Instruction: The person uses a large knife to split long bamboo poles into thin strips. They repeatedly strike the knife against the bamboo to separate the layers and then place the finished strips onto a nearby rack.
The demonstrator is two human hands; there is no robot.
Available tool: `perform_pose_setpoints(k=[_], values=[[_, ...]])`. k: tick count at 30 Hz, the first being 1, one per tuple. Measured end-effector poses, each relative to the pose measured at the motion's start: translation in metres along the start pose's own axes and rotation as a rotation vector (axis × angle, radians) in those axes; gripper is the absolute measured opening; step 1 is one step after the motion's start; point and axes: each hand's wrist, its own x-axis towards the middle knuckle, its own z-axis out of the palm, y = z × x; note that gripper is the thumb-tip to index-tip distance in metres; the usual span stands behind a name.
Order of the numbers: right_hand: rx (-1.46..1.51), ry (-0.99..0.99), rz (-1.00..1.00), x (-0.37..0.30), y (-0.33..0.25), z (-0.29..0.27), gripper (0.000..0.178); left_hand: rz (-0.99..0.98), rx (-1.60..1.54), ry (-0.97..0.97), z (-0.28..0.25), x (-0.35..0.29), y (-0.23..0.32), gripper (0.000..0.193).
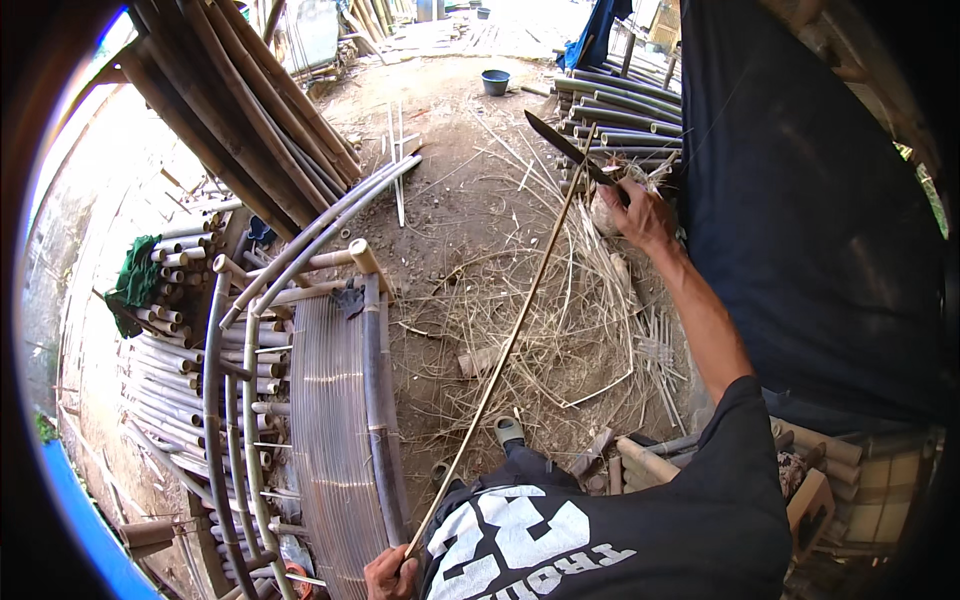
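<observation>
A long thin bamboo strip [510, 350] runs slantwise from the lower left up to the far right. Its near end is gripped in my left hand [391, 575], low beside my shirt. With my arm stretched forward, my right hand [640, 215] is closed round the handle of a large dark-bladed knife [556, 137]. The blade points up and to the left and crosses the strip near its far end. Whether the edge touches the strip I cannot tell. Below the knife hand a pale rounded block [605, 212] shows in part.
Bamboo shavings [540, 300] litter the dirt floor. On the left stand a slatted bamboo bench [335, 420] and stacked poles [170, 370]. Thick bamboo lengths [240, 110] lean behind. A dark sheet [810, 220] hangs at right, beside green poles [625, 105]. Farther off sits a bucket [495, 82].
</observation>
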Motion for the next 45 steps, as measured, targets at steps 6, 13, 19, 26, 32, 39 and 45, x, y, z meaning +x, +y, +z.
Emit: perform_pose_setpoints(k=[6, 13, 19, 26, 32, 39, 45], values=[[-0.037, 0.0, 0.199, 0.04, 0.013, -0.036, 0.086, 0.069, 0.095, -0.011, -0.001, -0.028, -0.052, 0.02], [0.024, 0.114, 0.215, 0.026, -0.021, -0.045, 0.076, -0.337, -0.246, -0.043, 0.009, -0.007, -0.042, 0.023], [0.479, -0.281, -0.13, -0.115, -0.169, 0.056, 0.054, -0.416, -0.75, -0.14, 0.039, 0.17, 0.048, 0.035], [0.524, -0.248, -0.322, -0.154, -0.233, 0.049, 0.054, -0.353, -0.856, -0.085, 0.041, 0.194, 0.071, 0.024], [0.494, -0.031, -0.627, -0.169, -0.235, 0.05, 0.054, -0.375, -0.856, -0.131, 0.046, 0.178, 0.062, 0.032], [0.534, -0.223, -0.285, -0.147, -0.216, 0.048, 0.049, -0.36, -0.881, -0.149, 0.044, 0.163, 0.072, 0.037], [0.362, -0.081, -0.181, -0.104, -0.176, 0.053, 0.053, -0.424, -0.853, -0.204, 0.041, 0.134, 0.077, 0.036]])
